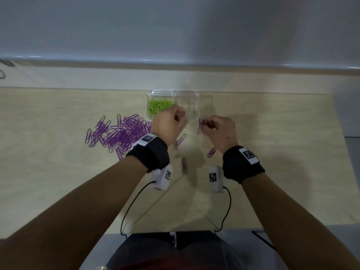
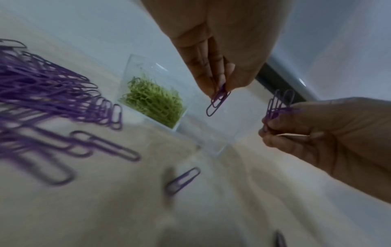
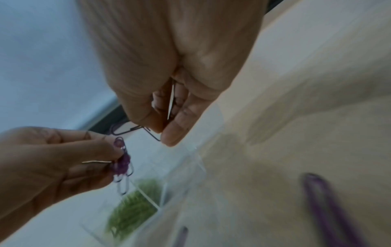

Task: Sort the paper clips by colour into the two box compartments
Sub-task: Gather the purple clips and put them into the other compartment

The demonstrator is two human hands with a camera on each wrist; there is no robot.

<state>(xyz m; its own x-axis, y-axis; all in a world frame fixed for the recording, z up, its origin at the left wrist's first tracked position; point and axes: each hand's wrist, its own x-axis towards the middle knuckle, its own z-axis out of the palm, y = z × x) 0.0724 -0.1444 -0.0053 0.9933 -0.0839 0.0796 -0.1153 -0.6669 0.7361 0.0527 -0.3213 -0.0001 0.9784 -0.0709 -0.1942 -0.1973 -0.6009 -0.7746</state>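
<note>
A clear two-compartment box [image 1: 202, 98] stands at the table's far edge. Its left compartment holds green clips [image 1: 159, 106]; its right compartment looks empty. A big pile of purple clips [image 1: 120, 131] lies left of my left wrist. My left hand [image 1: 176, 117] pinches purple clips [image 2: 217, 102] just in front of the box. My right hand [image 1: 209, 126] pinches a small bunch of purple clips [image 1: 201, 123] beside the box's right compartment. In the right wrist view the right hand [image 3: 162, 132] grips a clip [image 3: 129, 130] and the left hand [image 3: 114, 157] holds its clips [image 3: 122, 167].
Three loose purple clips [image 1: 181, 139], [image 1: 211, 152], [image 1: 184, 165] lie on the light wooden table [image 1: 272, 172] between my wrists. A white wall ledge [image 1: 175, 75] runs behind the box. Cables trail from both wrist cameras to the near table edge.
</note>
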